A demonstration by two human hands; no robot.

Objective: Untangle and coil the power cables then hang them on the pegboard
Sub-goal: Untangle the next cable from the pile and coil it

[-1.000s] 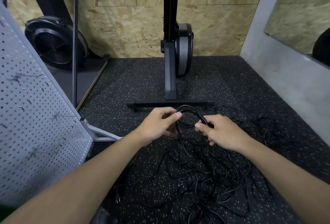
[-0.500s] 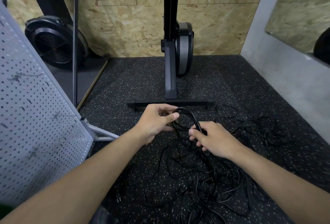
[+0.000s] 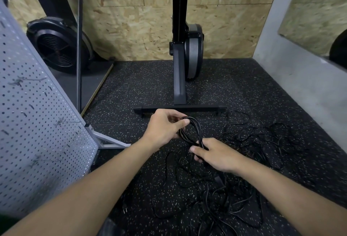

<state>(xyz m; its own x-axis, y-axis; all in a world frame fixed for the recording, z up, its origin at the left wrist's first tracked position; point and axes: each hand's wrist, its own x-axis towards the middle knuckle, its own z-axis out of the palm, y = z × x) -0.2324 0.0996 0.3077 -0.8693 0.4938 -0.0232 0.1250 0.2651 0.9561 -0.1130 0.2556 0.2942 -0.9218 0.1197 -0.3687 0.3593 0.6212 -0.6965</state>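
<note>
Directly below the camera, two bare forearms reach forward over a dark rubber floor (image 3: 142,85) flecked with pale specks. The left hand (image 3: 165,127) holds the top of a small coil (image 3: 194,128) of thin, glossy black power cable. Its thumb presses across the strands and its fingers (image 3: 171,117) curl round behind them. The coil is a narrow, elongated oval of several loops, held just above the floor between the two hands. The right hand (image 3: 217,155) grips the coil's lower end, its fingers (image 3: 196,151) closed round the gathered loops. From there cable trails down into a tangle (image 3: 225,194) of more black cables, a wide mess of crossing loops and curls. It lies on the floor under and to the right of the right forearm. A plug (image 3: 124,210) with metal prongs lies at the tangle's near left edge.

On the left stands a pale grey metal pegboard (image 3: 37,132). Its face is a regular grid of small holes carrying a few thin wire hooks (image 3: 63,122), and its angled metal foot (image 3: 107,139) rests on the floor. Beyond the hands a black machine frame (image 3: 179,77) rises from a flat crossbar (image 3: 180,108), with a rounded grey-and-black housing beside it. A round, slatted black fan casing (image 3: 58,47) sits at far left. The back wall (image 3: 131,19) is rough, straw-coloured chipboard, and a smooth grey concrete wall (image 3: 300,85) runs along the right.
</note>
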